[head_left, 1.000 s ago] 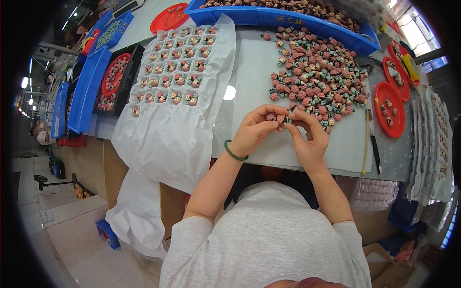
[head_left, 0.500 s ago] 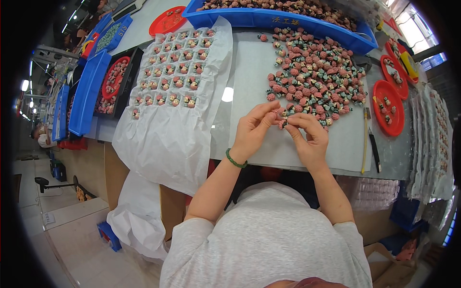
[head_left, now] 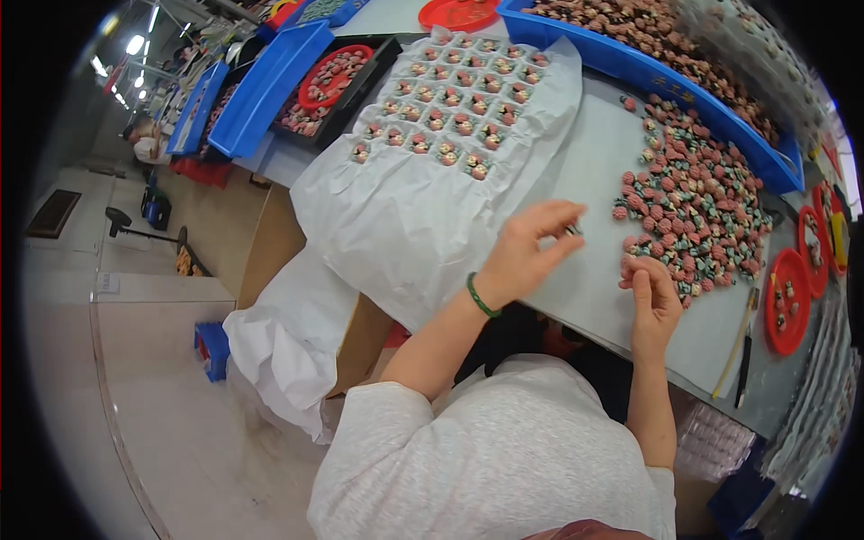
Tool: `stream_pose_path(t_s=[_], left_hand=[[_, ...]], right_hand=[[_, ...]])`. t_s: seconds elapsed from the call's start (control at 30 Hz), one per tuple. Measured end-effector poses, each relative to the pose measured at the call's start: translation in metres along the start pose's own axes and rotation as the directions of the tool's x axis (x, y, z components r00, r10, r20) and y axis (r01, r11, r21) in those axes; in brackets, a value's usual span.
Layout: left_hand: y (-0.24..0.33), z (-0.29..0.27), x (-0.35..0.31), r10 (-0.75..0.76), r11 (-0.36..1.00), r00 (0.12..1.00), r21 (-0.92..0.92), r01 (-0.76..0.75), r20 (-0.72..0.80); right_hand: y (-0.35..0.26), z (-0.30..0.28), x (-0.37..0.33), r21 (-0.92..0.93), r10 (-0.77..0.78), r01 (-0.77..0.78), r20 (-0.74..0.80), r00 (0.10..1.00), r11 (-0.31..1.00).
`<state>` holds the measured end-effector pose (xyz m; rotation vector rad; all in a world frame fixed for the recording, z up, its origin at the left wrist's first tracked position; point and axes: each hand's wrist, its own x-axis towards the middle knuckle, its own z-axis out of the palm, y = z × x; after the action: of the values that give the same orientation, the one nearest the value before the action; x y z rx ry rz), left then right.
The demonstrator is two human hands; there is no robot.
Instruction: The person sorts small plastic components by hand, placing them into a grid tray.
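Observation:
My left hand [head_left: 526, 255], with a green bracelet at its wrist, pinches a small figurine [head_left: 573, 230] between thumb and fingers. Only a dark and greenish bit of it shows. The hand hovers over the pale work sheet [head_left: 585, 171], between the paper-covered tray and the pile. At the near left edge of the pile of pink-topped figurines [head_left: 688, 198], my right hand [head_left: 655, 301] has its fingers pressed together; whether anything is in them is hidden. Left of both hands, a tray lined with white paper [head_left: 396, 207] has rows of pockets holding similar figurines, several rows filled.
Behind the pile stands a long blue bin [head_left: 621, 58] full of small pieces. Red plates [head_left: 788, 315] lie at the right, beside a black-handled tool [head_left: 743, 371] and a thin yellow stick [head_left: 724, 373]. A blue tray [head_left: 270, 85] and a black crate [head_left: 310, 139] stand far left.
My hands, together before, have parted: the left has moved toward the paper-lined tray with a figurine, while the right stays by the pile. The view has turned left.

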<state>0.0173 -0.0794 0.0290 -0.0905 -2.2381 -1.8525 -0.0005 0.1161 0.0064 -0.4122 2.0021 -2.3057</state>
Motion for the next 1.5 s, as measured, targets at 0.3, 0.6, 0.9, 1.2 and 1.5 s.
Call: stream_pose_path(t_s=[0.3, 0.6, 0.9, 1.2, 1.5], left_hand=[[-0.055, -0.193, 0.010, 0.212, 0.496, 0.832, 0.790, 0.360, -0.512], [-0.087, -0.196, 0.001, 0.190, 0.150, 0.945, 0.959, 0.239, -0.265], [-0.051, -0.147, 0.008, 0.086, -0.025, 0.930, 0.932, 0.361, -0.357], [-0.014, 0.026, -0.004, -0.137, 0.990, 0.990, -0.021, 0.138, 0.045], [-0.021, 0.061, 0.005, -0.355, 0.756, 0.916, -0.519, 0.398, 0.184]], right_hand=[[0.009, -0.013, -0.014, -0.267, -0.075, 0.079, 0.026, 0.997, 0.960], [-0.001, -0.019, -0.007, -0.365, -0.160, 0.152, 0.008, 0.987, 0.918], [-0.008, -0.013, 0.027, -0.769, -0.373, 0.408, 0.238, 0.897, 0.492], [-0.011, -0.002, 0.015, -0.611, -0.373, 0.367, 0.123, 0.919, 0.702], [-0.002, -0.002, 0.000, -0.386, -0.310, 0.268, -0.051, 0.949, 0.883]])
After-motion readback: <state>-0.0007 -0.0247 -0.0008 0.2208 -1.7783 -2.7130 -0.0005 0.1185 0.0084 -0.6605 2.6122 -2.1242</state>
